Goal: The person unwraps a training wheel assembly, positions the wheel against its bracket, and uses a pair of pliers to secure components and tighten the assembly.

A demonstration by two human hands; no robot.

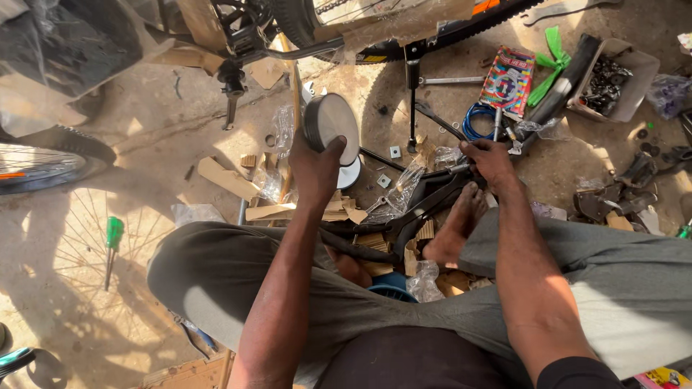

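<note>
My left hand [314, 167] grips a round flat tin with a pale lid [331, 130], held on edge above the ground. My right hand [489, 160] reaches down among black metal bicycle parts [432, 198] by my bare foot [456, 227] and closes around a small metal piece there; what it grips is partly hidden by the fingers. A black bicycle frame on its kickstand [412, 94] stands just beyond both hands. I sit low with grey trousers and both knees spread.
A green-handled screwdriver [112, 245] lies at the left near a spoked wheel [43, 162]. Cardboard scraps [227, 179] and plastic bags litter the middle. At the right are a colourful packet [508, 81], a blue cable coil [479, 121], a box of metal parts [609, 83].
</note>
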